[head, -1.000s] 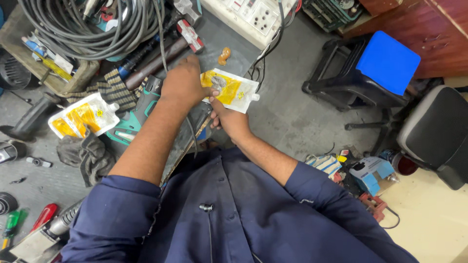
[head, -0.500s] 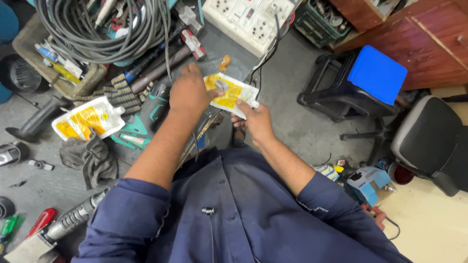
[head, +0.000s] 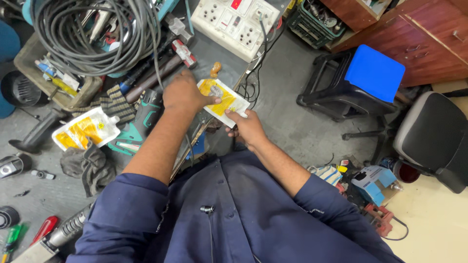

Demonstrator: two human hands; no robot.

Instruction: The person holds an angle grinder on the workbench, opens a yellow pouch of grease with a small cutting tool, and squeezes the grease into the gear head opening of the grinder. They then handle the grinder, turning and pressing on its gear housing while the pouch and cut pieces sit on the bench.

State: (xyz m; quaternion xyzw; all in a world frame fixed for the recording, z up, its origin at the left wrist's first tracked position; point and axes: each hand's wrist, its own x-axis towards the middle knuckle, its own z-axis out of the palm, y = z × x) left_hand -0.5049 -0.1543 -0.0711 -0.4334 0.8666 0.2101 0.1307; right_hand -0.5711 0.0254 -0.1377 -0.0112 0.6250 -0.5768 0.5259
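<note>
A white and yellow plastic pouch [head: 225, 101] is held between both hands over the grey floor. My left hand [head: 184, 92] grips its upper left end with the thumb across the top. My right hand [head: 248, 127] pinches its lower right edge. A small grey object shows through the pouch near my left thumb. A second, similar pouch [head: 84, 129] lies on the floor to the left. Both forearms come out of dark blue sleeves.
A coil of grey cable [head: 92, 34] and a tray of tools [head: 53, 83] lie at the upper left, a hammer [head: 163, 68] beside them. A white socket board [head: 234, 24] lies ahead. A blue-topped stool [head: 363, 80] and a chair [head: 431, 139] stand right. Screwdrivers [head: 29, 234] lie lower left.
Both hands have stayed on the pouch and shifted slightly; the view has moved a little, so the pouch sits lower and nearer the middle.
</note>
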